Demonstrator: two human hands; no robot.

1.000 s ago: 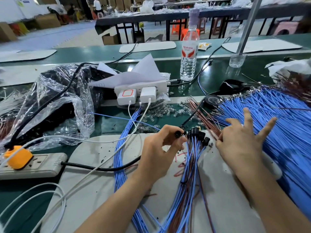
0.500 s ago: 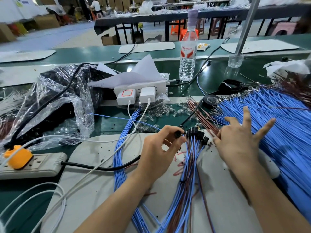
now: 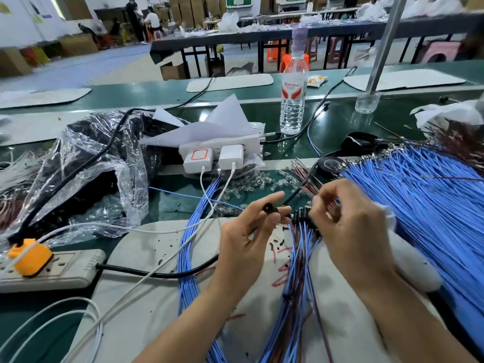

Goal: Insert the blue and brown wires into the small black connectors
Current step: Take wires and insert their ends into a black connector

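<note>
Green bench (image 3: 327, 127), bottle (image 3: 293, 95) labelled Wahaha; left hand (image 3: 246, 247) pinches black connector (image 3: 268, 208); right hand (image 3: 353, 231) blurred, grip unclear.

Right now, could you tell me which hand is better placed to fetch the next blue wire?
Probably the right hand: it sits beside the blue wire pile on its own side, while the left hand is busy pinching a black connector. What the right's curled fingers hold is blurred.

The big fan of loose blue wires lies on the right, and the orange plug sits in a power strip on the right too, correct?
Only the plug's side is wrong. The head view shows the orange plug sitting in the power strip on the far left. The loose blue wires do lie on the right.
</note>
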